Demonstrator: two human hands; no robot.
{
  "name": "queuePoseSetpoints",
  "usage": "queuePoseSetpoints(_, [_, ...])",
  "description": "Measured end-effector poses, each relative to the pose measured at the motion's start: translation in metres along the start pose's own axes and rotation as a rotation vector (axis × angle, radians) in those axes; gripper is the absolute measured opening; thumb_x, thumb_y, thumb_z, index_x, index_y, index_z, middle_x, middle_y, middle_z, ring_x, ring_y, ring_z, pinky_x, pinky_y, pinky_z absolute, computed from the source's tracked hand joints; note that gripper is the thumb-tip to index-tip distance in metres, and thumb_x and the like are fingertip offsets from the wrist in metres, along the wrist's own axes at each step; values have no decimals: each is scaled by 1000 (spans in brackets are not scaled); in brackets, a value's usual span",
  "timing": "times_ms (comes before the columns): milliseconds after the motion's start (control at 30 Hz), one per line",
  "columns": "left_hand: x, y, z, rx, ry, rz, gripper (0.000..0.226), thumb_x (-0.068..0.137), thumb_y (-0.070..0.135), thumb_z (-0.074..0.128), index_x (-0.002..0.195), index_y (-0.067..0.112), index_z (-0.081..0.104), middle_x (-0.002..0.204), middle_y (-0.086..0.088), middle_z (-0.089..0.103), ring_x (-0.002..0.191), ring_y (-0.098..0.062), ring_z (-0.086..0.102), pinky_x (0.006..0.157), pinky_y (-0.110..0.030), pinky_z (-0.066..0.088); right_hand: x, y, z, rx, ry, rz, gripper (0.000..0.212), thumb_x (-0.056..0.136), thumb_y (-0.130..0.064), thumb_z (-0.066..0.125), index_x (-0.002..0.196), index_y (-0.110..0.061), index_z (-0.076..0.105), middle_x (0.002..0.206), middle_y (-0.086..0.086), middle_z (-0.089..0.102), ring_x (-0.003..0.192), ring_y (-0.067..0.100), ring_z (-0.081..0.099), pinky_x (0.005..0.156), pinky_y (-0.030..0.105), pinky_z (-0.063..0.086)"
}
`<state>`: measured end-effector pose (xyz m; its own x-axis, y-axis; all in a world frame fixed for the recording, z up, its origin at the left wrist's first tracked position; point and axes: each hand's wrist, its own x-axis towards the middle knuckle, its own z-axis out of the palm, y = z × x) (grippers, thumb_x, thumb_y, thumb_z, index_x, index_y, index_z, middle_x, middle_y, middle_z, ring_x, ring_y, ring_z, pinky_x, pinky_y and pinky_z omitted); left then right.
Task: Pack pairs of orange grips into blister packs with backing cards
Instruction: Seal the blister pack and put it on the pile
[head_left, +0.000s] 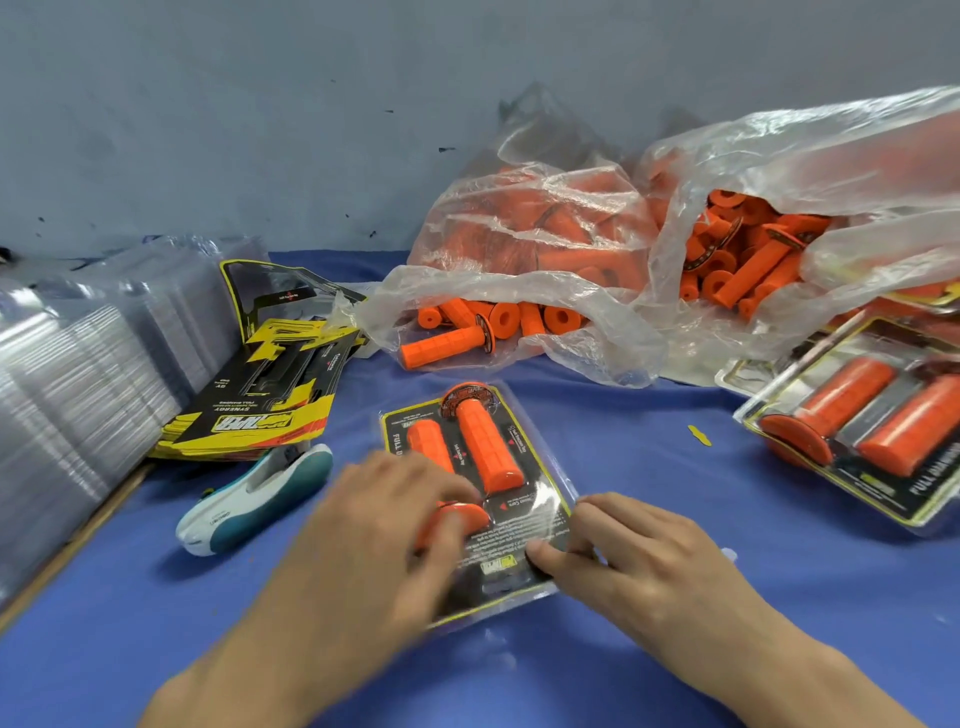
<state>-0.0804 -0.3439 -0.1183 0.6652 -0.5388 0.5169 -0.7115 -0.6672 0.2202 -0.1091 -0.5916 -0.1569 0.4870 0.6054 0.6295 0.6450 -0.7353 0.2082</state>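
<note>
A clear blister pack with a black and yellow backing card lies in the middle of the blue table. Two orange grips sit in it: the right grip is fully seated, the left grip is partly hidden under my left hand. That hand's fingers rest curled over the flanged end of the left grip. My right hand pinches the pack's right lower edge with thumb and fingers.
Two clear bags of loose orange grips lie at the back. Finished packs are stacked at the right. A pile of backing cards, stacked empty blisters and a white and teal stapler are on the left.
</note>
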Motion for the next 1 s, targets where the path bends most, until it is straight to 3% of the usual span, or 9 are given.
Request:
queuePoseSetpoints(100, [-7, 30, 18, 187, -128, 164, 29, 86, 52, 54, 97, 29, 68, 91, 10, 63, 84, -14, 61, 76, -32, 45, 5, -8, 2, -16, -7, -9, 16, 92, -11, 64, 77, -14, 68, 71, 1, 48, 61, 20, 42, 55, 29, 36])
queuePoseSetpoints(233, [-9, 28, 29, 282, -32, 206, 22, 94, 36, 56, 84, 24, 71, 77, 6, 63, 68, -18, 63, 58, -31, 53, 6, -12, 8, -22, 8, -8, 24, 90, -13, 68, 68, -15, 59, 70, 2, 46, 61, 22, 44, 56, 33, 44])
queuePoseSetpoints(333, [-19, 21, 25, 247, 30, 278, 21, 97, 23, 59, 77, 21, 67, 81, 4, 63, 68, -17, 61, 57, -31, 51, 9, -9, 10, 116, 44, -17, 21, 96, -21, 63, 77, -14, 68, 77, 3, 55, 72, 24, 55, 87, 36, 53])
queuePoseSetpoints(433, [-31, 5, 19, 179, -16, 388, 13, 95, 15, 61, 85, 23, 64, 94, 6, 61, 83, -12, 59, 79, -23, 48, 9, -1, 9, 214, -1, -28, 16, 97, -15, 57, 83, -13, 65, 91, 3, 61, 88, 22, 60, 105, 38, 45])
queuePoseSetpoints(567, [-38, -32, 12, 64, 6, 393, 16, 96, 13, 56, 87, 22, 66, 103, 10, 64, 103, -5, 62, 100, -34, 44, 8, 7, 13, 213, -80, -10, 12, 98, -20, 57, 93, -16, 68, 96, 1, 61, 88, 21, 59, 96, 34, 50])
queuePoseSetpoints(667, [-36, -61, 3, 82, 5, 339, 20, 94, 21, 55, 81, 21, 71, 107, 14, 70, 122, -7, 59, 98, -41, 45, 11, 16, 16, 208, -88, 52, 9, 99, -20, 59, 97, -17, 67, 97, -2, 60, 83, 21, 58, 75, 29, 51])
queuePoseSetpoints(800, [-28, -74, -2, 77, -22, 295, 35, 101, 31, 45, 80, 20, 71, 111, 18, 69, 129, -11, 54, 102, -41, 40, 16, 29, 25, 135, -74, 90, 15, 102, -26, 54, 97, -19, 67, 96, -3, 61, 83, 20, 57, 74, 29, 50])
queuePoseSetpoints(900, [-26, -79, -1, 48, -18, 266, 24, 95, 26, 52, 81, 19, 70, 116, 18, 69, 130, -13, 53, 105, -39, 39, 14, 52, 25, 102, -48, 199, 19, 99, -28, 55, 96, -16, 69, 96, -1, 65, 81, 22, 60, 73, 36, 54])
queuePoseSetpoints(1000, [-22, -87, -2, 126, -27, 191, 24, 93, 22, 52, 81, 18, 71, 116, 13, 70, 125, -21, 58, 98, -39, 42, 12, 61, 27, 80, -46, 211, 24, 100, -30, 51, 91, -17, 69, 92, -3, 64, 74, 22, 59, 66, 36, 53])
